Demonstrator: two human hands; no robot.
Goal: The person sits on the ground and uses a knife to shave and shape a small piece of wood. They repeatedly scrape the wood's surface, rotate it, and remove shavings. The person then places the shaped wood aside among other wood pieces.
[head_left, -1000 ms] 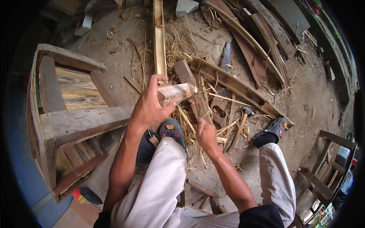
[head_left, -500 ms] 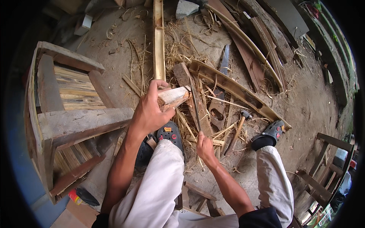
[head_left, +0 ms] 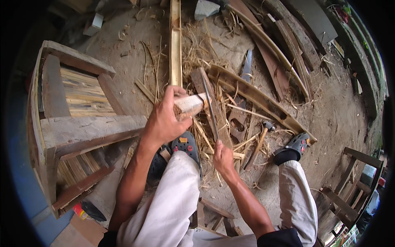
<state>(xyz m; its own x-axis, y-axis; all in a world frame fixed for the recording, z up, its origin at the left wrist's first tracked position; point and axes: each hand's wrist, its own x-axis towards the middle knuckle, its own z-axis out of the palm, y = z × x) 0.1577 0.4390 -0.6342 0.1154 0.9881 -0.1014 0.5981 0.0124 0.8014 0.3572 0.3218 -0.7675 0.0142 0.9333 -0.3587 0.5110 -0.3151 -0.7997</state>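
My left hand (head_left: 164, 119) is closed around a short pale wooden block (head_left: 190, 105), held out above my knee. My right hand (head_left: 223, 158) grips the handle of a long knife. Its thin blade (head_left: 210, 111) runs upward and lies across the free end of the block. Both hands are above a heap of straw and wood shavings (head_left: 214, 136) on the dirt ground. My feet in dark clogs (head_left: 186, 146) (head_left: 294, 146) stand either side of the heap.
A rough wooden frame (head_left: 82, 131) stands at my left. A long split bamboo pole (head_left: 176, 49), curved bamboo strips (head_left: 263, 99), a saw (head_left: 246, 72) and a hammer (head_left: 259, 144) lie ahead. Another wooden frame (head_left: 349, 185) is at the right.
My right hand has dropped slightly toward me, and the knife blade now shows against the end of the block. My left hand has kept its hold almost still.
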